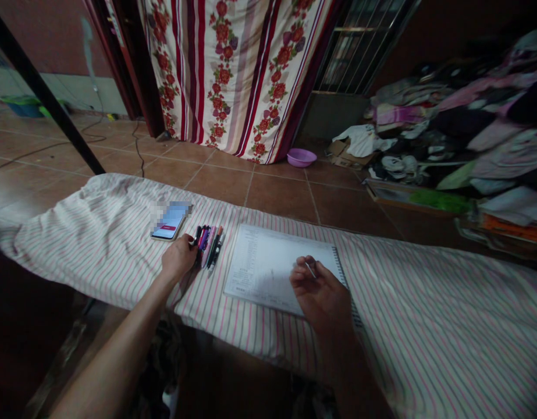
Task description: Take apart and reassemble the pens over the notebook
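My left hand (180, 256) is at the left end of a row of several pens (211, 247) on the striped cloth. Its fingers are closed at the dark pen (198, 235) there, which still lies beside the others. Over the right part of a spiral-bound pad (268, 265), my right hand (323, 294) is turned palm up with its fingers curled in. A thin, pale thing (310, 269) shows between those fingers, too small to name. The pad's top face is white with printed text along its left side. A phone (171, 220) with a lit, partly blurred screen lies left of the pens.
The striped cloth (425, 314) covers a long, low surface. Beyond it are a tiled floor (224, 183), a flowered curtain (233, 75) and a pink basin (301, 157). Clothes (460, 122) are heaped at the right. A dark pole (50, 93) slants at the left.
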Demonstrator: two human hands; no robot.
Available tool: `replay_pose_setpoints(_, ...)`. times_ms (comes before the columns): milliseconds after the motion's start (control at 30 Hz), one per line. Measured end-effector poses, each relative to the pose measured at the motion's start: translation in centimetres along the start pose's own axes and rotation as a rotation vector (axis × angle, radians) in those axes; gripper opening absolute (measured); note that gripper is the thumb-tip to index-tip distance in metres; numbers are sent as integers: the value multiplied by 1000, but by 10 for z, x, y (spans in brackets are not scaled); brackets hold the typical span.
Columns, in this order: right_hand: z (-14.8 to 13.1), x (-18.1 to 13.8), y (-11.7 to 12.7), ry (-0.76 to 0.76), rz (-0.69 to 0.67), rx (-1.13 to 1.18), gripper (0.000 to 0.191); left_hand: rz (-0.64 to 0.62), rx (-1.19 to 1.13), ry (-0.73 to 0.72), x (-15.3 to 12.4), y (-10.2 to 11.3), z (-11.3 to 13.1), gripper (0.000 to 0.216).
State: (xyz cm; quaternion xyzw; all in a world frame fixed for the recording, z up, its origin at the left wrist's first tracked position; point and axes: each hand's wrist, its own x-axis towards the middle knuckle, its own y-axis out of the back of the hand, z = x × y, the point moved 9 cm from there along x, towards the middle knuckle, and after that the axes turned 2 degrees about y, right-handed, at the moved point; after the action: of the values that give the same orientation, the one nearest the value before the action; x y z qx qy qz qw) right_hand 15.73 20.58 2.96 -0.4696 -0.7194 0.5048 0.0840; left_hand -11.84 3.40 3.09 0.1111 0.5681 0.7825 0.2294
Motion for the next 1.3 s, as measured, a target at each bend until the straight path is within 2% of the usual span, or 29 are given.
replay_pose_setpoints(267,0,1,2,-4,19,-2,11,-37,-51,14,6,-4,-7,36)
replay_pose_setpoints(767,-2,1,1,3,-44,-37,7,-31,-165,27,7,1,-11,32)
replay_pose_setpoints(1067,0,-1,0,-15,0,-3,7,-31,-130,8,7,0,-7,33)
replay_pose_setpoints(1300,-1,0,-1,9,-28,-39,6,-24,-68,-5,7,-2,-4,34)
